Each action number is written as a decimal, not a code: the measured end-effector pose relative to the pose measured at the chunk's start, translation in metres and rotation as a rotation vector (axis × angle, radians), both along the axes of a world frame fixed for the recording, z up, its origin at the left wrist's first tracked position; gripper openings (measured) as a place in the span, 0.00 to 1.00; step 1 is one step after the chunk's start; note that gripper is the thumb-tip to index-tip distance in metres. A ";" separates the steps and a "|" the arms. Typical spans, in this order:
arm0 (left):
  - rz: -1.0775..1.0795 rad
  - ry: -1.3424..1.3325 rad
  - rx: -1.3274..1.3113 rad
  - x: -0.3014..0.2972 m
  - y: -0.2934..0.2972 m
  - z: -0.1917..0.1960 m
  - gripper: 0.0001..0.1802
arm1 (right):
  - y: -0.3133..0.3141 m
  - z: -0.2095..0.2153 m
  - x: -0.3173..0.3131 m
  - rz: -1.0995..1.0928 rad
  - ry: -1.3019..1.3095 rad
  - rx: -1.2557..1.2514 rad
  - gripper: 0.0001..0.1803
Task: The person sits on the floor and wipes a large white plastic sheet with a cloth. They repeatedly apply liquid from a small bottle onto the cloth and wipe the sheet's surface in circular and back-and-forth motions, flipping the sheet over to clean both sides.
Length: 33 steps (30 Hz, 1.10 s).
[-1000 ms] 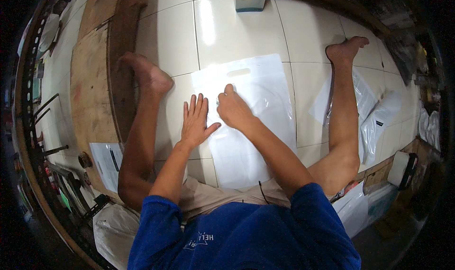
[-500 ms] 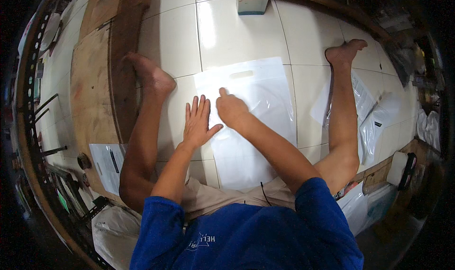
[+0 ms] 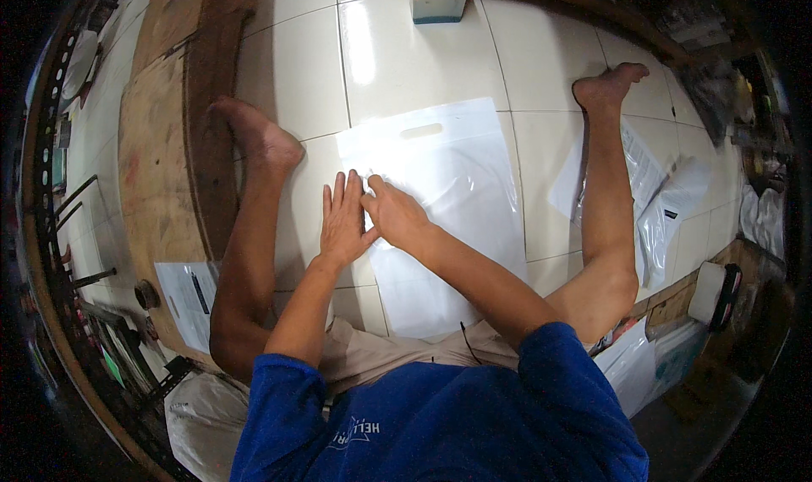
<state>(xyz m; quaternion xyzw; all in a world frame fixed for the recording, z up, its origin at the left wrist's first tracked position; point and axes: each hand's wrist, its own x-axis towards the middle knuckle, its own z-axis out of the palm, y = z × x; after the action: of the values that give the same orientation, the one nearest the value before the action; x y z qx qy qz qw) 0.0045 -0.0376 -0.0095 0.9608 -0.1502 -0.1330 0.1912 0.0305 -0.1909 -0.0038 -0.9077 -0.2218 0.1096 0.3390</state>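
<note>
A flat white plastic bag (image 3: 461,237) with a cut-out handle slot lies on the tiled floor between my legs, the slot at its far end. My left hand (image 3: 342,227) rests open at the bag's left edge, its fingers stretched out and lying flat. Close beside it, my right hand (image 3: 397,216) is closed over the left part of the bag, its fingers curled and the fingertips near the left fingers. Whatever sits between the right fingertips is hidden.
Clear-wrapped white packages (image 3: 655,220) lie beyond my right leg. A wooden bench (image 3: 161,152) runs along the left, with a white printed package (image 3: 188,300) on it. A tissue box (image 3: 438,0) stands at the far side. A wooden tray (image 3: 677,300) is at the right.
My right hand has moved left and a little nearer, up against the left hand, and its extended index finger has curled in. The left hand stays flat at the bag's edge.
</note>
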 end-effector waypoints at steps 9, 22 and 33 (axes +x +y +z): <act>0.013 0.039 0.064 0.001 -0.006 0.003 0.59 | -0.007 0.001 0.004 -0.072 -0.028 0.067 0.12; -0.012 0.016 0.038 0.002 -0.006 -0.001 0.60 | 0.003 0.008 0.021 -0.111 -0.002 -0.036 0.08; 0.004 0.085 0.133 0.002 -0.011 0.009 0.61 | -0.091 0.003 0.033 -0.263 -0.010 -0.229 0.07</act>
<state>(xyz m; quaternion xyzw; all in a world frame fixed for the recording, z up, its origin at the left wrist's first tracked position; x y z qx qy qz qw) 0.0069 -0.0484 -0.0005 0.9652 -0.1306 -0.1832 0.1333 0.0632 -0.2817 -0.0009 -0.9621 -0.0888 0.0840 0.2437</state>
